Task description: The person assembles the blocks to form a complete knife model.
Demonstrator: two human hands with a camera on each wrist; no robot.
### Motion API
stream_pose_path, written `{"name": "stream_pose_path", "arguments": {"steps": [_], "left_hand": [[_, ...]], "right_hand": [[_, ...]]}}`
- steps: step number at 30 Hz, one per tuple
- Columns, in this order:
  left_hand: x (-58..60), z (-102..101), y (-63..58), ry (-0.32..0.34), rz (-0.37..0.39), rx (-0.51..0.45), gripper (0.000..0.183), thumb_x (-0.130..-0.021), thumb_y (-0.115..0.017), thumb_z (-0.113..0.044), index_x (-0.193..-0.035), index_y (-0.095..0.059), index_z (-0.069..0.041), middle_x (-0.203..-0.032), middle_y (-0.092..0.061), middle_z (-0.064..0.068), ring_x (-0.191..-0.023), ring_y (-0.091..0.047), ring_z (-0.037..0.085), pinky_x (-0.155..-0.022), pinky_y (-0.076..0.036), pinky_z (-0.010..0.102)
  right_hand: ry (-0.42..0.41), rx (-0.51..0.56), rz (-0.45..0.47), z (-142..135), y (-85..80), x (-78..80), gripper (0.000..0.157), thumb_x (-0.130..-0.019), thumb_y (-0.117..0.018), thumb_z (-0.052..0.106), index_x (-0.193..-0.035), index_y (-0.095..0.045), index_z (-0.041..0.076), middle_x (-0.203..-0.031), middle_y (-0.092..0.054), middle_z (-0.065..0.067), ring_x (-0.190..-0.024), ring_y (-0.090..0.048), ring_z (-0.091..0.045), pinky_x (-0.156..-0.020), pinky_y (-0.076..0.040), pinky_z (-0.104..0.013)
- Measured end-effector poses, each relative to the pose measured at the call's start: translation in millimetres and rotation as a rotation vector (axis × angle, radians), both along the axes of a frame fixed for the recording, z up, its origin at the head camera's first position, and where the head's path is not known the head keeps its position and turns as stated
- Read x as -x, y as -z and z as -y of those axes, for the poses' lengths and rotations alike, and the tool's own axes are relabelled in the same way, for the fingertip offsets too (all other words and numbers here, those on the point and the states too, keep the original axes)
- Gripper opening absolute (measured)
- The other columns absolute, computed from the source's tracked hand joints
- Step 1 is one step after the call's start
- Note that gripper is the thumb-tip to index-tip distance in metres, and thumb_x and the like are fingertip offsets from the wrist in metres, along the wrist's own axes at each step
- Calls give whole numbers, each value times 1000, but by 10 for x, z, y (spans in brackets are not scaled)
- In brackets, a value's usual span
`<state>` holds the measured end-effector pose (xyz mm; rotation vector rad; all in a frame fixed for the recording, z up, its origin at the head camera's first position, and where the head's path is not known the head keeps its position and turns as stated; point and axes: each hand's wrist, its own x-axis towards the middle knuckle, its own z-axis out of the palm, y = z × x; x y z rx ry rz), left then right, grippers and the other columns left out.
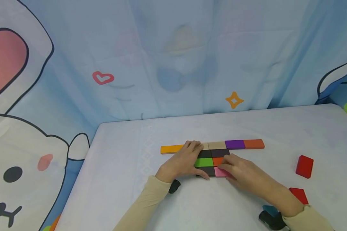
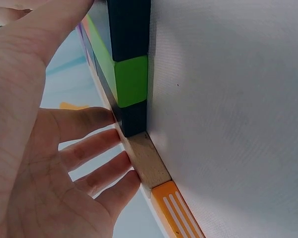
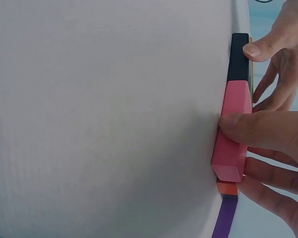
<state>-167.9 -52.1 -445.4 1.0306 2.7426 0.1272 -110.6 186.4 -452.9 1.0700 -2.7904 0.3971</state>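
Flat coloured blocks lie side by side on the table. My right hand (image 1: 244,171) holds a pink block (image 3: 234,99) at the near right corner, thumb on its near side. My left hand (image 1: 181,163) rests along the group's left side. Its thumb touches the near black block (image 3: 238,59), while its fingers reach a wooden block (image 2: 148,159) in the far row. Between near and far lie a green block (image 1: 203,162), an orange block (image 1: 217,161) and two dark blocks (image 1: 219,153). My right fingers partly cover the pink and orange blocks.
The far row also has a yellow-orange block (image 1: 171,149), a purple block (image 1: 235,144) and an orange-red block (image 1: 253,143). Two red blocks (image 1: 304,166) lie at the right, and a blue piece (image 1: 270,210) sits by my right wrist. A patterned curtain (image 1: 167,64) hangs behind the table.
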Motion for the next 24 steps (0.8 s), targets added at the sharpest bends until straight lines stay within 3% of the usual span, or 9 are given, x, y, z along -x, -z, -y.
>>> {"name": "stream_pose_path", "arguments": {"steps": [7,12,17,21,24], "left_hand": [[-12,4,-11,7,-16,0,110,-80,-77,-73,-159,-41,-6,-160,-39,9,-141,-39,24,-119,-39,28],[-14,-1,-5,10,-13,-7,109,-80,-76,-73,-159,-41,-7,-160,-38,9,-142,-39,24,-119,-39,28],[-23,-3,-6,0,5,-3,111,-81,-76,-74,-161,-38,-7,-162,-36,10,-146,-36,24,-122,-36,31],[-37,-69,-13,12,-46,27,114,-81,-72,-79,-160,-38,-6,-164,-34,12,-151,-33,26,-126,-30,35],[-44,-183,-16,36,-107,38,114,-81,-69,-82,-160,-39,-6,-165,-34,13,-153,-31,27,-127,-26,36]], "right_hand": [[6,14,11,-11,-4,-5,35,-74,-95,9,-105,-81,5,-102,-63,-6,-97,-67,-23,-85,-63,-41],[42,47,148,-133,-66,-14,34,-79,-93,17,-111,-80,14,-109,-66,-1,-103,-66,-23,-87,-63,-41],[103,146,252,-430,-128,-18,32,-84,-90,21,-114,-79,21,-112,-65,4,-106,-65,-22,-86,-63,-43],[187,192,224,-748,-153,-1,32,-84,-89,18,-114,-79,19,-112,-67,2,-103,-65,-22,-82,-64,-42],[233,208,149,-1034,-131,7,32,-82,-90,11,-111,-79,18,-108,-68,2,-95,-66,-20,-77,-64,-33]]}}
